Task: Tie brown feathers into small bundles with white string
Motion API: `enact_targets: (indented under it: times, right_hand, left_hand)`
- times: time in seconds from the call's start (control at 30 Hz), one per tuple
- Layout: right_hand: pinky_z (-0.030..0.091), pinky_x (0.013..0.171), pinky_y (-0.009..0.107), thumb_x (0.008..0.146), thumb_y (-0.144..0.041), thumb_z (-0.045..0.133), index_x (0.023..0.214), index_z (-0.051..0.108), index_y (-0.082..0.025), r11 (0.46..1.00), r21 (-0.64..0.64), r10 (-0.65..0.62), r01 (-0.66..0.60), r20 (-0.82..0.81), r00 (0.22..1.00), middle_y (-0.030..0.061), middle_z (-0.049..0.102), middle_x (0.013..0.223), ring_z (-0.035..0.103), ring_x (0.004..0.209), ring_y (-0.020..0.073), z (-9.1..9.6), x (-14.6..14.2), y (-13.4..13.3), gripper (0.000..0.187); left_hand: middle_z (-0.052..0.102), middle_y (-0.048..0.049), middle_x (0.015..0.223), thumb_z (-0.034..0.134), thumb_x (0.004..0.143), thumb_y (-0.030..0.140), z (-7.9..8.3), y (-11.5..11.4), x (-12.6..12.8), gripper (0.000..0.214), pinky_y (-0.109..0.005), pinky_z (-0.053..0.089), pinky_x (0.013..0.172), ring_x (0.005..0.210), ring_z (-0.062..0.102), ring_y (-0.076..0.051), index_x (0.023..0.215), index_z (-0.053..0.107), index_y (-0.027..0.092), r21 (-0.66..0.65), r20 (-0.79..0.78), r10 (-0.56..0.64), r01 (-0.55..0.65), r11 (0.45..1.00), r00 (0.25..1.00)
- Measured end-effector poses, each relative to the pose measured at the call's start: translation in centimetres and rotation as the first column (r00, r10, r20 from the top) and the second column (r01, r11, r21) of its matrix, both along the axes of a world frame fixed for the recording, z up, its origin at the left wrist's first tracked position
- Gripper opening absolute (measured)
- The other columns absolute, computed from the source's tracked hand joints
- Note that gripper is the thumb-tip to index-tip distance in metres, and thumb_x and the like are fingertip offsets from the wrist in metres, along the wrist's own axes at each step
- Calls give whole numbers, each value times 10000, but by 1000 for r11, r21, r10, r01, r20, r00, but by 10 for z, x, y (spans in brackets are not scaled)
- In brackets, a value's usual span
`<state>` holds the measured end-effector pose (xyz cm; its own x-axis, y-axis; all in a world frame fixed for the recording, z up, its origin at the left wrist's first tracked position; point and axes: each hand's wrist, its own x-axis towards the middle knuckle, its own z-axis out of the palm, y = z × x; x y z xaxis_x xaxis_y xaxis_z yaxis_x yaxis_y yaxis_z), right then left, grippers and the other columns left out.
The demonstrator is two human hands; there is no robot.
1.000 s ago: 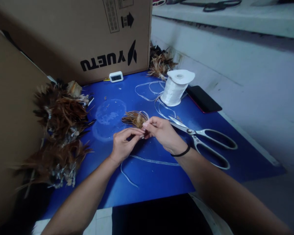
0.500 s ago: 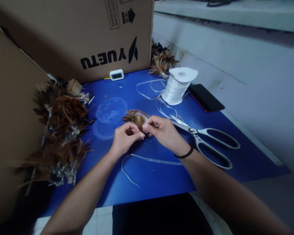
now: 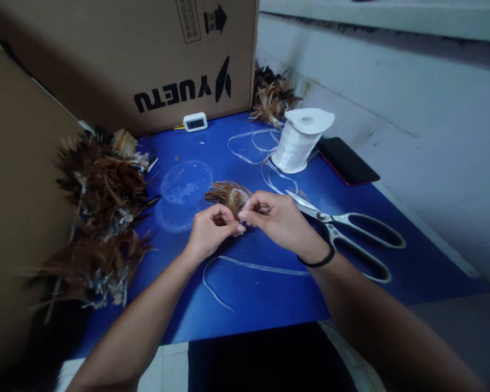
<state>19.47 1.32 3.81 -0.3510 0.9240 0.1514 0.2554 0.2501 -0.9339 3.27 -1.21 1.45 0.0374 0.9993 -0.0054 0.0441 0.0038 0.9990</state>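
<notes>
The right hand (image 3: 280,220) has its thumb and index fingertip pinched together at the base of a small brown feather bundle (image 3: 220,190), apparently on the thin white ribbon (image 3: 242,193) looped over it. The left hand (image 3: 208,231) has its thumb and curled fingers close together beside that base; whether they grip anything, I cannot tell. The bundle lies just beyond the 2 hands, feather tips pointing away and leftward.

Compared with 1 second ago, the left thumb reaches farther toward the right fingertips, and the loop still arches over the bundle; I judge the ribbon is being worked around the base and is not yet secured.

Nearer the person than the hands, a loose ribbon length (image 3: 265,267) lies on the blue tabletop (image 3: 269,305). Right of the right hand sit open scissors (image 3: 324,218); beyond it, a ribbon spool (image 3: 296,147) and a smartphone (image 3: 349,160). Feather piles (image 3: 106,185) lie left of the left hand.
</notes>
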Motion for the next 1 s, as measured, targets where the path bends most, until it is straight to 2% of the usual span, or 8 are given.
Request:
enact_targets:
  times: [0.13,0.37,0.5,0.67,0.8,0.9,1.0]
  right_hand:
    - [362,530,221,755,-224,615,705,605,-169,998,51,15,-20,84,996,-38,569,583,490,538,82,5,2,-2,75]
    - [344,564,224,779,-183,565,708,617,-174,987,99,104,-127,206,973,-38,584,620,498,580,83,12,5,-4,88]
    - [313,516,220,780,-207,571,705,608,-175,991,91,77,-103,245,966,-46,563,589,489,543,80,13,7,-5,89]
    - [303,519,213,770,-176,584,699,612,-183,981,119,115,-155,287,951,-58,556,576,482,536,70,16,8,-6,77]
    - [309,557,215,767,-110,568,690,593,-170,959,209,118,-190,315,942,-49,558,610,477,563,68,13,2,-8,101]
    - [321,577,221,773,-106,566,664,571,-154,942,271,107,-200,324,940,-26,562,640,490,605,83,9,-2,-10,119]
    - [347,597,220,790,-125,563,719,608,-158,940,270,129,-207,278,952,-19,591,665,519,628,91,8,0,-8,91]
  left_hand:
    - [623,17,541,782,567,230,-1,-1,0,275,-228,484,510,498,594,-113,657,534,148,-8,-45,4,-4,1000,999]
    - [609,29,580,765,600,264,-10,-2,-5,265,-227,471,525,524,588,-111,690,539,159,29,-164,-24,29,999,986]
    - [614,22,582,751,626,296,-12,-1,-7,259,-228,455,519,527,588,-119,701,543,163,33,-242,-41,51,998,969]
    - [614,15,601,715,675,301,-10,-1,-6,210,-215,417,527,541,558,-105,686,564,155,150,-445,-7,82,985,895]
    - [610,13,605,654,736,246,-9,-1,-5,131,-208,398,549,563,545,-100,673,597,147,267,-563,41,134,954,826]
    - [618,2,628,624,758,223,-10,-2,-5,89,-216,403,566,591,559,-114,712,628,148,310,-582,59,155,938,811]
    - [627,-9,640,634,752,235,-11,-2,-6,95,-224,422,567,599,567,-123,716,635,147,290,-500,44,119,950,865]
